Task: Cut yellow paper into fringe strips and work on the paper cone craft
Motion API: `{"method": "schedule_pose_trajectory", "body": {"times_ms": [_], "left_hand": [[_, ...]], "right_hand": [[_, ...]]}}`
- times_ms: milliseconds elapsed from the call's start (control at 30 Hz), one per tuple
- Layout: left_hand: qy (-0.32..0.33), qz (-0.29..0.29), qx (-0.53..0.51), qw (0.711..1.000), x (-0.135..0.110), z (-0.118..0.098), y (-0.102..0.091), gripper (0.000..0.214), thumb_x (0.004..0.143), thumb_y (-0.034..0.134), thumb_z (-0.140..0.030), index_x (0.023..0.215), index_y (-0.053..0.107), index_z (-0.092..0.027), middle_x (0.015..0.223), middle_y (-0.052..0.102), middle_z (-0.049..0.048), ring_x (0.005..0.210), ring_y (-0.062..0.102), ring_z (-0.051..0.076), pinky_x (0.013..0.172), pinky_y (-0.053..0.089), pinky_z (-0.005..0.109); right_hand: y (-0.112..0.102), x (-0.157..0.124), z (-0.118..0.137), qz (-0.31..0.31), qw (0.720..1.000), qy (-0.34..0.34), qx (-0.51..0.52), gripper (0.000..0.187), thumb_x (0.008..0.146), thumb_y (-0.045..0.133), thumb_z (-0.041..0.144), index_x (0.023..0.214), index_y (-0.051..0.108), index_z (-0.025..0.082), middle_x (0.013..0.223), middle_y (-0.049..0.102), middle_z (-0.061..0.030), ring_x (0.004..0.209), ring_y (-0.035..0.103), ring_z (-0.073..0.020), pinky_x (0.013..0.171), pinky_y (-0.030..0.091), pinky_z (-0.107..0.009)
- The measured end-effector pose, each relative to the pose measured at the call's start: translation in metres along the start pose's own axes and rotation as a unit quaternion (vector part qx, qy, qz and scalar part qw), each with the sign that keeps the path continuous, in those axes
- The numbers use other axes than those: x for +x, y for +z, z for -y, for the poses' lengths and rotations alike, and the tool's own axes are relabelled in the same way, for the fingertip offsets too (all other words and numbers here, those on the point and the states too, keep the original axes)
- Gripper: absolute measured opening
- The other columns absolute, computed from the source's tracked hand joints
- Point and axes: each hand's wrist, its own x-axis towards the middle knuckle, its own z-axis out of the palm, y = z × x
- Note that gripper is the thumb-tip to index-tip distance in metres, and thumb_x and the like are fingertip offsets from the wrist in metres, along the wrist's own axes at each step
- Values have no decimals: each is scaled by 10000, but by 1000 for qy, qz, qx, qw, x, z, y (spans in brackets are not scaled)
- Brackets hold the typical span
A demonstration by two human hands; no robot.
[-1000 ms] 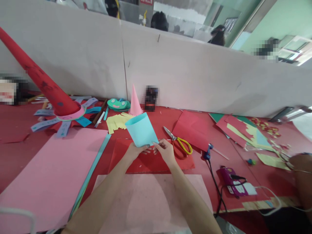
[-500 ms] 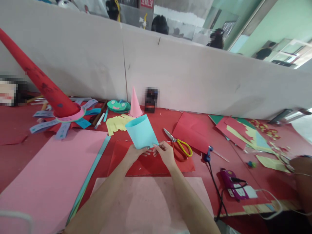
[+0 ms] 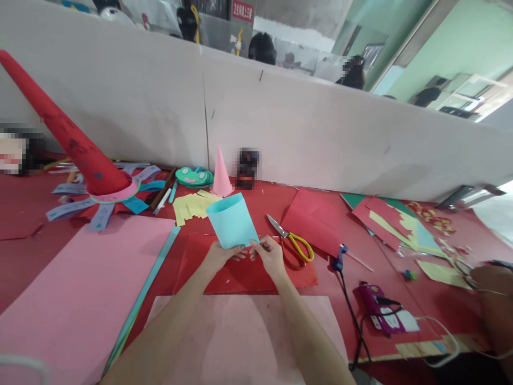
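A light-blue sheet of paper (image 3: pixel 233 222), bent round into a wide tube with its opening up and to the left, is held above the red paper (image 3: pixel 240 278). My left hand (image 3: pixel 222 255) grips its lower edge, thumb along the bottom. With finger and thumb, my right hand (image 3: pixel 267 252) pinches the lower right corner. Scissors with yellow handles (image 3: pixel 298 246) lie just right of my right hand. Behind the tube stand a small pink paper cone (image 3: pixel 221 174) and a fringed yellow paper strip (image 3: pixel 190 207).
At left, a tall red cone (image 3: pixel 76 139) with paper strips round its base stands beyond a stack of pink sheets (image 3: pixel 92 289). On the right are a purple power bank or phone (image 3: pixel 379 307), a black cable (image 3: pixel 348 294) and another person's arm (image 3: pixel 495 299). A partition (image 3: pixel 320 133) closes the back.
The view has shifted slightly, so the table things sit a little lower. Both hands keep their hold on the blue paper, with almost no movement.
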Motion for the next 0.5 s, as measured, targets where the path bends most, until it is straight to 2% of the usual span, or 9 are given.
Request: {"method": "schedule_pose_trajectory", "body": {"times_ms": [133, 267, 500], "left_hand": [[-10, -4, 0, 1000, -3, -8, 0, 344, 494, 799, -374, 682, 667, -119, 684, 725, 120, 638, 690, 237, 653, 562, 352], [-6, -3, 13, 1000, -7, -15, -4, 320, 530, 786, -370, 691, 676, -115, 709, 731, 122, 655, 694, 231, 674, 562, 337], [-2, -10, 54, 998, -4, -16, -13, 344, 584, 773, -404, 729, 661, -113, 751, 733, 136, 677, 700, 216, 652, 554, 300]], "right_hand": [[0, 0, -3, 1, 1000, -7, -10, 358, 719, 675, 480, 623, 481, 195, 542, 634, 3, 426, 558, -117, 470, 491, -251], [2, 2, -6, -8, 1000, -7, -11, 363, 731, 668, 475, 620, 466, 194, 533, 626, 6, 422, 555, -112, 461, 483, -241], [2, 4, -10, -41, 999, 30, 10, 408, 689, 688, 509, 620, 439, 193, 525, 613, 19, 414, 552, -103, 418, 478, -216]]}}
